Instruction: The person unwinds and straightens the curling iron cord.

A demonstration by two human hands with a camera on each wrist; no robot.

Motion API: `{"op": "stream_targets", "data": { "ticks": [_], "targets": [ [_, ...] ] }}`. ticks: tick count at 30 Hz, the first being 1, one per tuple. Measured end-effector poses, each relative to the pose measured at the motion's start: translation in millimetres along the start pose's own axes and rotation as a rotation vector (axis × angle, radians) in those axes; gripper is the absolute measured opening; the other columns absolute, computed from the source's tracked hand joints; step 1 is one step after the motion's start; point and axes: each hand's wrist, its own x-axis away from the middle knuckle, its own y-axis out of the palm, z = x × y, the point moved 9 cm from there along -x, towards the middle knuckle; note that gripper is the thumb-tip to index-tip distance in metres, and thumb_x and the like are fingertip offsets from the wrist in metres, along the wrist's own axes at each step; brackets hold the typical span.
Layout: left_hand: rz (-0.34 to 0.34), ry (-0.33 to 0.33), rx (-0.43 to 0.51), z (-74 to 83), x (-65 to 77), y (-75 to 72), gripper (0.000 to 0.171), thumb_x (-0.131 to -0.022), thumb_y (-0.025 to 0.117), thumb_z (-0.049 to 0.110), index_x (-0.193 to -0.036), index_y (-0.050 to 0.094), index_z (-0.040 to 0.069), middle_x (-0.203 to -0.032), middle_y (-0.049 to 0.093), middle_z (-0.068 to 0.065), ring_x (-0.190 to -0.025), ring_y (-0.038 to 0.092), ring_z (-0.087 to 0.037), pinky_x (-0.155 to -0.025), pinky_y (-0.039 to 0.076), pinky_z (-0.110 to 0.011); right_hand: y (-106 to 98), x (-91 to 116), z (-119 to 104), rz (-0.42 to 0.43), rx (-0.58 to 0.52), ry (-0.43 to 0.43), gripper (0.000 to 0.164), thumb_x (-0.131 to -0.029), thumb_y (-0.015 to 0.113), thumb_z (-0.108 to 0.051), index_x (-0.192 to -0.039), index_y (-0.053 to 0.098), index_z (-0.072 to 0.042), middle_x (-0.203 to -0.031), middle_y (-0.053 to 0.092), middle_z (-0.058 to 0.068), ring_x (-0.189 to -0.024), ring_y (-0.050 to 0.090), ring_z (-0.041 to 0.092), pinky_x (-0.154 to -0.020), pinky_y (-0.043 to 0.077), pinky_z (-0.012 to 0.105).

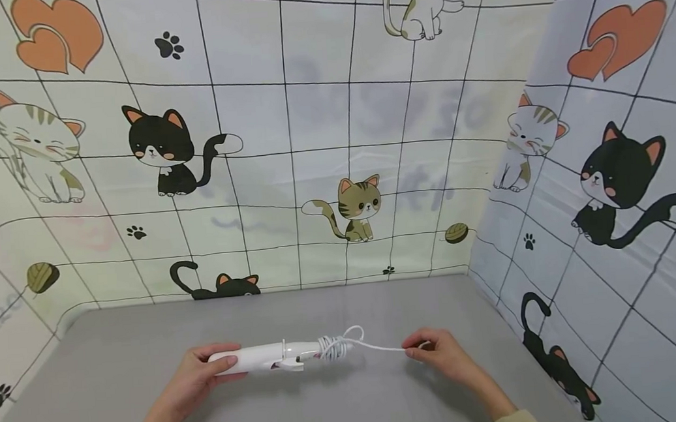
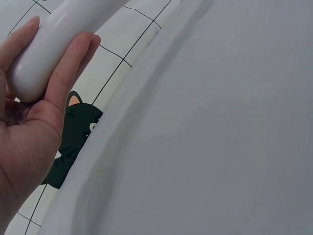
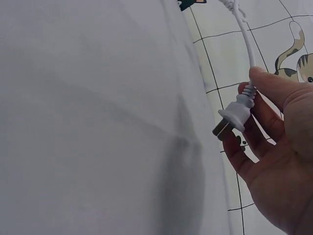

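A white curling iron (image 1: 260, 357) is held level above the grey table, its cord (image 1: 333, 348) coiled round the barrel end. My left hand (image 1: 192, 380) grips its handle, thumb in front and fingers behind. In the left wrist view, the rounded handle end (image 2: 34, 73) sits between thumb and fingers. My right hand (image 1: 444, 355) pinches the cord's free end, which stretches to the right from the coil. The right wrist view shows a white two-prong plug (image 3: 237, 111), with thumb and fingers at its ribbed neck. In the head view the right hand hides the plug.
The grey tabletop (image 1: 328, 408) spreads beneath both hands. Behind it hangs a white curtain (image 1: 261, 125) printed with cats and grid lines, and more of this cloth (image 1: 626, 295) closes off the right side.
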Motion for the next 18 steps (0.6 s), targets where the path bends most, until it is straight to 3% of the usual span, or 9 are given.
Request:
{"op": "stream_targets", "data": {
  "ticks": [5,10,14,18],
  "targets": [
    [-0.007,-0.009,-0.007,0.2,1.4,0.2,0.026,-0.098,0.059,-0.008,-0.118,0.074,-0.002,-0.121,0.066,-0.006,-0.107,0.066,-0.019,-0.093,0.06,-0.048,5.5,1.6,2.5,-0.036,-0.018,0.006,0.016,-0.094,0.073,-0.004,-0.106,0.073,0.006,-0.104,0.072,0.016,-0.09,0.067,0.017,-0.076,0.06,0.024],
    [-0.01,-0.019,-0.004,-1.2,2.6,-1.0,0.028,-0.097,0.06,-0.009,-0.116,0.077,0.004,-0.121,0.066,-0.006,-0.107,0.066,-0.019,-0.093,0.061,-0.048,8.7,-0.8,-4.5,-0.028,0.029,-0.031,0.017,-0.094,0.074,-0.008,-0.106,0.074,0.004,-0.106,0.074,0.013,-0.095,0.068,0.014,-0.085,0.06,0.025],
    [0.004,-0.03,-0.004,-2.3,2.8,-2.3,0.026,-0.097,0.061,-0.009,-0.117,0.075,0.0,-0.121,0.066,-0.008,-0.106,0.066,-0.019,-0.093,0.06,-0.049,21.6,-6.8,-11.5,-0.052,-0.004,-0.036,0.019,-0.095,0.073,-0.009,-0.107,0.074,0.005,-0.106,0.074,0.016,-0.095,0.069,0.015,-0.084,0.06,0.024],
    [0.015,-0.043,-0.008,-3.8,3.9,-2.9,0.025,-0.096,0.062,-0.008,-0.118,0.074,-0.003,-0.122,0.066,-0.009,-0.106,0.066,-0.019,-0.093,0.06,-0.048,40.2,-14.3,-10.6,-0.082,-0.053,-0.016,0.022,-0.095,0.072,-0.007,-0.112,0.072,0.008,-0.11,0.072,0.021,-0.099,0.07,0.025,-0.084,0.06,0.021]
  ]
}}
